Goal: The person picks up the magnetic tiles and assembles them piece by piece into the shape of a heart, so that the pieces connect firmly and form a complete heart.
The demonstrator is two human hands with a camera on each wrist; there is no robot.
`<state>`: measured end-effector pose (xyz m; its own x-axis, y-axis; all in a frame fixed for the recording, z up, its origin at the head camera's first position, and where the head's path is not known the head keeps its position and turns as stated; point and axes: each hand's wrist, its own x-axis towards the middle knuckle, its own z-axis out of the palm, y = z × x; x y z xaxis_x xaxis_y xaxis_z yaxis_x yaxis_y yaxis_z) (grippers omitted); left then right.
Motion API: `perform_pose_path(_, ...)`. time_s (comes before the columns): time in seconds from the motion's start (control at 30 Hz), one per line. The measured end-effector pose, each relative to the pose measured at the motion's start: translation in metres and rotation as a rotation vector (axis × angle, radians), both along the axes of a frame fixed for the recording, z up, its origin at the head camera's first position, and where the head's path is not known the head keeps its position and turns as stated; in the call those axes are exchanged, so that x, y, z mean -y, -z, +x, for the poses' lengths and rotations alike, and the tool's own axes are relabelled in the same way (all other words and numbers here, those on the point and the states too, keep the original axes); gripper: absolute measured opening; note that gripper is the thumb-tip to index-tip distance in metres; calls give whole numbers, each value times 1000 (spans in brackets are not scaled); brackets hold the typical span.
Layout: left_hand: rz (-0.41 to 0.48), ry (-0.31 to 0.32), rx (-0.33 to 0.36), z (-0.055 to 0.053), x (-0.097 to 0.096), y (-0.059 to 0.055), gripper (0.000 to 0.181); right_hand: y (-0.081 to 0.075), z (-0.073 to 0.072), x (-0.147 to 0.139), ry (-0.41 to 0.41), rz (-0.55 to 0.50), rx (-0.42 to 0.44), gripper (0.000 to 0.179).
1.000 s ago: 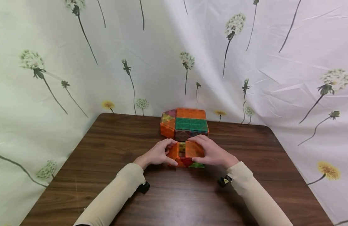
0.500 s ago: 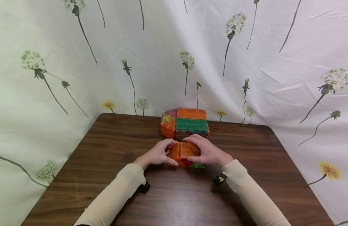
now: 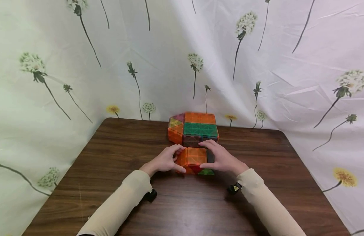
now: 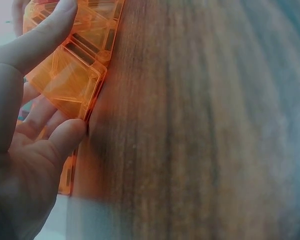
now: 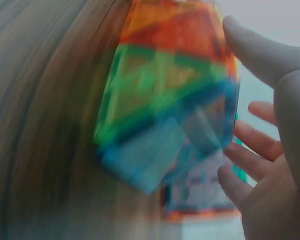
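A small hollow build of translucent magnetic tiles point(image 3: 197, 156) stands on the wooden table. It has an orange square on top, with red and green triangles along its near side. My left hand point(image 3: 165, 160) grips its sloped orange end point(image 4: 65, 80), thumb at the near side and fingers round the far side. At the other end, my right hand point(image 3: 224, 159) is spread with its thumb near the top edge. In the right wrist view, a green triangle point(image 5: 145, 82) and a blurred blue tile point(image 5: 145, 150) show, and the right fingers point(image 5: 257, 140) are loosely bent, holding nothing.
Just behind stands a larger tile build point(image 3: 200, 129) in orange, green, purple and yellow, near the table's back edge. A flower-patterned cloth point(image 3: 167, 59) hangs behind the brown table point(image 3: 182, 209).
The right hand slid an orange square tile left over the gap on top until it met the left end, then drew back to the right. The left hand stayed in place.
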<state>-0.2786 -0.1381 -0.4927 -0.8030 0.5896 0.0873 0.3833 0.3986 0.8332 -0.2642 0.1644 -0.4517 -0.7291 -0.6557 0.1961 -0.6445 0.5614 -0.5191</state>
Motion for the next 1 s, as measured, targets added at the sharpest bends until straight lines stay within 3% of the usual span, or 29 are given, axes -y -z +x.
perform_pose_path(0.13, 8, 2, 14, 2, 1, 0, 81, 16, 2, -24, 59, 30, 87, 92)
perform_pose_path(0.27, 1, -6, 10, 3, 2, 1, 82, 31, 3, -38, 55, 60, 142, 90)
perform_pose_path(0.77, -57, -4, -101, 6, -5, -11, 87, 34, 6, -35, 38, 5, 97, 87)
perform_pose_path(1.0, 17, -25, -109, 9, -10, -12, 89, 37, 8, -34, 69, -112, 60, 90)
